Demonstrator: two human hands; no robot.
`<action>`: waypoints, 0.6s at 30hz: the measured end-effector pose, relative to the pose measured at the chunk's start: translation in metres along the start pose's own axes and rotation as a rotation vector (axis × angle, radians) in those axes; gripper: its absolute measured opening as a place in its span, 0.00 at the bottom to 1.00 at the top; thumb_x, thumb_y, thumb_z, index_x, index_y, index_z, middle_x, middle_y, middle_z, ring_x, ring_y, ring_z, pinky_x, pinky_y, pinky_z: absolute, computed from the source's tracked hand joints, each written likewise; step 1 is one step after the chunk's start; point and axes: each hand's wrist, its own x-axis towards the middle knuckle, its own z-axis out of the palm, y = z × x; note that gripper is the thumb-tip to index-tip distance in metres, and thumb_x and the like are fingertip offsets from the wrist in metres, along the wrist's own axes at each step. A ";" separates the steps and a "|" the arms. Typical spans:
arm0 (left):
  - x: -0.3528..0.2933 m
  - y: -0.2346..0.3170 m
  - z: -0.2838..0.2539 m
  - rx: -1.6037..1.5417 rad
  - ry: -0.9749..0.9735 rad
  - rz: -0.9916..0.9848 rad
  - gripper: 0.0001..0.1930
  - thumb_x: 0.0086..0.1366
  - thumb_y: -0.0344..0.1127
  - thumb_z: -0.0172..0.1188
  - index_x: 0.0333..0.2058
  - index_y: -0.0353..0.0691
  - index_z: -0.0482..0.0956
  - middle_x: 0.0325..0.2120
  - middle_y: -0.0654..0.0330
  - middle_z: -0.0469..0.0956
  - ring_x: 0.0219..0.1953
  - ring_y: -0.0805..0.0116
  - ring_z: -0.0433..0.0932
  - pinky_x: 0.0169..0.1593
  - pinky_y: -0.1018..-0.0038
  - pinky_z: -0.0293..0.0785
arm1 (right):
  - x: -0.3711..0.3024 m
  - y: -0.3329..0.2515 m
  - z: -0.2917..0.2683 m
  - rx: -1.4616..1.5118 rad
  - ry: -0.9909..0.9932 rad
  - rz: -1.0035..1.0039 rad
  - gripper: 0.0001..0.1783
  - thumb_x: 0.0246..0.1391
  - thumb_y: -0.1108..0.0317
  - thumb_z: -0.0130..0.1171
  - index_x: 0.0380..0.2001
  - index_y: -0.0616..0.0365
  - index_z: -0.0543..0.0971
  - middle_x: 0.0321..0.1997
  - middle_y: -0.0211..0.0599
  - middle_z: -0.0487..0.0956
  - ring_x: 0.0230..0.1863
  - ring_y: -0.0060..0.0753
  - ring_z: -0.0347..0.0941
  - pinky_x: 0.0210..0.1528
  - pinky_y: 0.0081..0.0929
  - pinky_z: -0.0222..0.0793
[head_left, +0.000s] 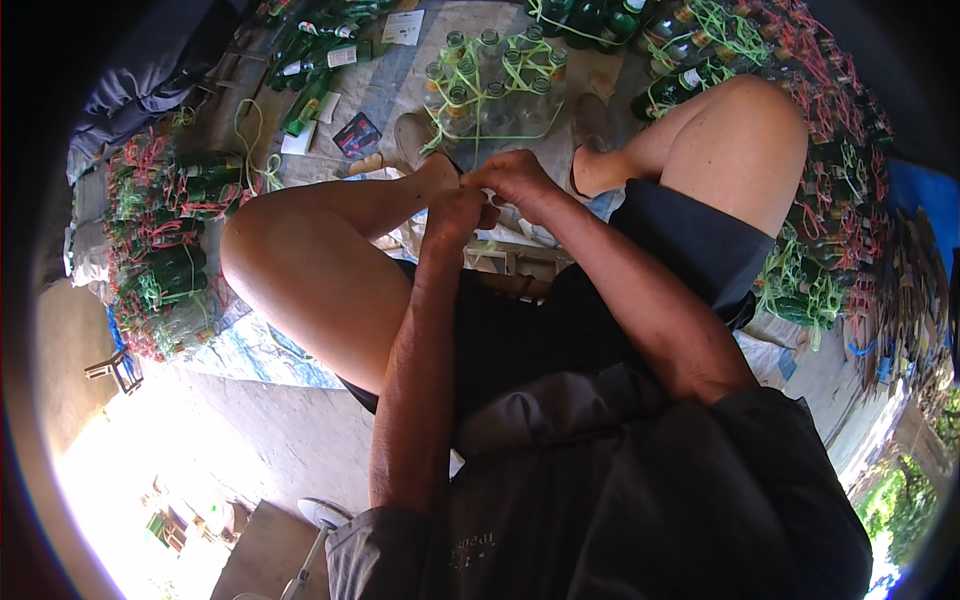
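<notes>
Bottles of clear glass [490, 108], upright in a bundle laced with yellow-green twine [477, 150], stand on pale, worn sheeting [400, 75] between two brown shoes [593, 122]. A strand of the twine runs straight to the left hand [458, 212] and right hand [518, 178], which meet between bare knees [755, 112]. Their fingers [484, 178] pinch it narrowly; the left grip is partly hidden. Green glass bottles [175, 268] tied with red twine lie stacked at far left.
</notes>
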 end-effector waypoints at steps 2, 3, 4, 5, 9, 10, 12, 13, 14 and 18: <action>-0.003 -0.002 0.003 0.030 0.014 0.040 0.11 0.62 0.42 0.55 0.32 0.44 0.83 0.24 0.66 0.81 0.24 0.76 0.77 0.30 0.74 0.69 | 0.000 0.001 0.001 -0.046 0.027 -0.019 0.14 0.44 0.61 0.73 0.20 0.59 0.80 0.21 0.28 0.77 0.24 0.21 0.70 0.26 0.24 0.65; -0.005 -0.004 0.004 0.017 0.043 0.102 0.11 0.62 0.41 0.56 0.33 0.42 0.83 0.23 0.65 0.81 0.24 0.76 0.77 0.29 0.74 0.70 | 0.000 0.002 0.002 -0.063 0.031 -0.009 0.14 0.44 0.61 0.73 0.21 0.58 0.80 0.22 0.28 0.77 0.24 0.21 0.70 0.26 0.24 0.65; -0.006 -0.005 0.004 0.003 0.071 0.166 0.11 0.62 0.40 0.57 0.34 0.40 0.84 0.22 0.64 0.81 0.23 0.77 0.77 0.29 0.73 0.71 | 0.000 0.003 0.001 -0.081 0.038 -0.001 0.14 0.43 0.60 0.73 0.21 0.58 0.80 0.22 0.27 0.77 0.24 0.21 0.70 0.27 0.24 0.66; -0.007 -0.005 0.005 0.004 0.070 0.167 0.11 0.62 0.40 0.57 0.34 0.40 0.84 0.22 0.64 0.81 0.23 0.77 0.77 0.29 0.73 0.71 | 0.001 0.004 0.001 -0.081 0.039 -0.001 0.14 0.43 0.60 0.73 0.21 0.58 0.80 0.22 0.27 0.77 0.24 0.21 0.70 0.27 0.24 0.66; 0.004 -0.017 0.001 0.166 0.195 0.407 0.14 0.60 0.35 0.55 0.30 0.28 0.81 0.19 0.54 0.79 0.23 0.69 0.78 0.29 0.70 0.72 | 0.004 0.006 0.005 -0.010 0.067 0.011 0.15 0.40 0.62 0.73 0.19 0.60 0.78 0.21 0.32 0.78 0.22 0.24 0.72 0.24 0.25 0.69; 0.005 -0.017 0.002 0.204 0.230 0.538 0.13 0.59 0.35 0.55 0.30 0.27 0.81 0.18 0.53 0.78 0.23 0.68 0.78 0.29 0.69 0.72 | 0.004 0.007 0.005 0.019 0.066 0.018 0.15 0.41 0.62 0.72 0.19 0.59 0.78 0.21 0.30 0.76 0.22 0.24 0.71 0.24 0.26 0.68; 0.006 -0.018 0.002 0.218 0.264 0.548 0.13 0.59 0.35 0.55 0.30 0.27 0.80 0.18 0.53 0.78 0.23 0.67 0.77 0.30 0.68 0.71 | 0.003 0.007 0.003 0.108 0.000 0.072 0.13 0.45 0.62 0.71 0.23 0.58 0.79 0.21 0.28 0.74 0.23 0.22 0.69 0.26 0.25 0.67; 0.002 -0.015 0.003 0.233 0.299 0.553 0.13 0.58 0.35 0.55 0.30 0.28 0.80 0.18 0.53 0.77 0.23 0.67 0.77 0.30 0.67 0.71 | 0.001 0.005 0.002 0.198 -0.068 0.130 0.11 0.49 0.61 0.69 0.27 0.57 0.80 0.22 0.26 0.72 0.25 0.21 0.68 0.29 0.24 0.66; -0.001 -0.012 0.003 0.233 0.298 0.553 0.13 0.58 0.35 0.55 0.30 0.28 0.80 0.18 0.53 0.77 0.23 0.67 0.77 0.30 0.67 0.71 | 0.000 0.004 0.001 0.197 -0.067 0.130 0.11 0.49 0.61 0.69 0.27 0.57 0.80 0.22 0.26 0.72 0.25 0.21 0.68 0.29 0.24 0.66; -0.018 0.004 0.000 0.041 0.191 0.230 0.14 0.59 0.35 0.53 0.30 0.28 0.82 0.18 0.57 0.78 0.22 0.72 0.73 0.28 0.71 0.69 | -0.005 -0.005 0.004 0.350 -0.128 0.185 0.10 0.53 0.63 0.65 0.29 0.58 0.81 0.22 0.25 0.70 0.24 0.21 0.67 0.29 0.23 0.68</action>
